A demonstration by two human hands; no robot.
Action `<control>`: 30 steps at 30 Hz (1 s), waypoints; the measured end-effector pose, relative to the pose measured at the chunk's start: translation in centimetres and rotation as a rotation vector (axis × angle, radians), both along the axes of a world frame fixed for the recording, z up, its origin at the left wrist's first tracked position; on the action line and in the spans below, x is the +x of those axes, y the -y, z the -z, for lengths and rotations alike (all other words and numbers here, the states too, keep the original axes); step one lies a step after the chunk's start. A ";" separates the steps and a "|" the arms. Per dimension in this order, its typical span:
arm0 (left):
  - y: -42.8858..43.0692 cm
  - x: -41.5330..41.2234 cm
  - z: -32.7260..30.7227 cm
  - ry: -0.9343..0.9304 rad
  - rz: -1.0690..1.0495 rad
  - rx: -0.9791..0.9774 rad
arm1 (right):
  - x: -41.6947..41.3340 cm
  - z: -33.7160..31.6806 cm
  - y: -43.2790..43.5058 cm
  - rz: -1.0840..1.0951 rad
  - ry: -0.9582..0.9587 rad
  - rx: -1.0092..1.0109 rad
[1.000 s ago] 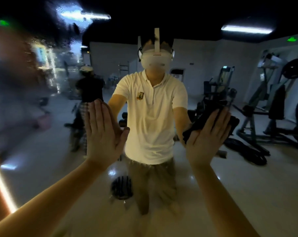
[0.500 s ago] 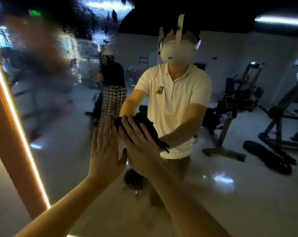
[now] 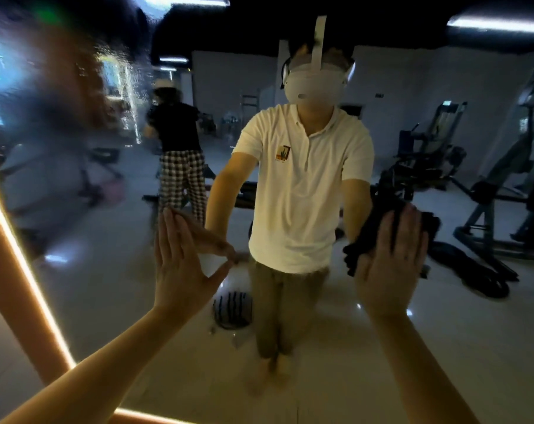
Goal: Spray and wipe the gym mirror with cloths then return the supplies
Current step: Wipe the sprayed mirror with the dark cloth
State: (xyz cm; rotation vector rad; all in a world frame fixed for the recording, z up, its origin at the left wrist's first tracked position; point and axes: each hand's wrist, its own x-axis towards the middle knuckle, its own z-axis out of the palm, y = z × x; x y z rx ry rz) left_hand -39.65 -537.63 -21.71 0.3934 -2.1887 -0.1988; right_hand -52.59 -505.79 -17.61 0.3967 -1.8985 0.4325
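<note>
Your right hand (image 3: 388, 264) swept the cloth (image 3: 366, 240) right; left hand (image 3: 180, 264) braces the mirror (image 3: 100, 295); both grips flat, so cloth may slip.

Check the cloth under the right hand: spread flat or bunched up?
Bunched up. The dark cloth bulges in crumpled folds past the edge of the flat right hand pressing it on the mirror.

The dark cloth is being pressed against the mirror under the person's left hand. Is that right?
Not quite. In the head view, the dark cloth is being pressed against the mirror under the right hand. The left hand lies flat on the glass.
</note>
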 end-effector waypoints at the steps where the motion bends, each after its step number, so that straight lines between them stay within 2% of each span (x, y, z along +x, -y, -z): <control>1: 0.0 0.2 -0.1 0.014 -0.005 -0.006 | -0.1 0.2 -0.5 0.016 0.013 -0.071; 8: 0.0 1.4 -0.7 0.107 -0.016 -0.017 | 1.2 0.5 2.5 -0.062 0.087 -0.267; 13: -0.2 1.5 -0.8 0.140 -0.069 -0.045 | 2.8 1.0 6.4 -0.123 0.062 -0.001; 16: -0.4 1.2 -0.9 0.137 -0.071 -0.015 | 3.5 1.1 8.9 -0.123 0.064 0.032; 20: -0.2 0.7 -0.6 0.136 -0.083 -0.042 | 4.3 2.1 12.4 -0.216 0.036 0.247; 23: 0.5 0.8 -0.2 0.144 -0.074 -0.080 | 5.2 2.9 15.2 -0.316 0.026 0.314; 26: 1.0 0.9 -0.1 0.192 -0.064 -0.092 | 5.5 3.7 17.4 -0.374 -0.051 0.493; 30: 2.1 0.7 0.3 0.138 -0.031 -0.124 | 4.9 4.2 17.8 -0.377 -0.119 0.619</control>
